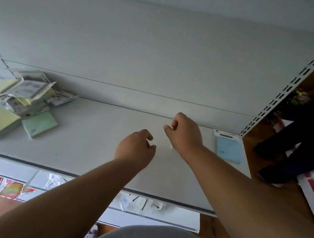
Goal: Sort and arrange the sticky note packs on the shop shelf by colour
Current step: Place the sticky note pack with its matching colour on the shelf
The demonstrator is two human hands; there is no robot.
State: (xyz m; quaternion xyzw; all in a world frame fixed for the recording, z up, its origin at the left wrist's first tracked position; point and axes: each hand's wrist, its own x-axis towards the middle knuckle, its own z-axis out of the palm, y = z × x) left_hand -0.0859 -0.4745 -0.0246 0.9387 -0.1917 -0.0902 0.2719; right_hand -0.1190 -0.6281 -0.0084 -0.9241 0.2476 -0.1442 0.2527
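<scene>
Above the middle of the white shelf (pixel 87 132), the left hand (pixel 135 147) and right hand (pixel 186 133) hover palm-down, fingers loosely curled around nothing. Right of them lies a blue sticky note pack (pixel 229 148) (long axis toward the shelf's back panel, header card rearmost); a jumbled pile of yellow and green packs (pixel 20 100) sits far left.

My two hands, left (pixel 136 145) and right (pixel 186 133); one blue pack (pixel 229 149); one green pack (pixel 39 124); one mixed heap (pixel 23 93), uncountable.
</scene>
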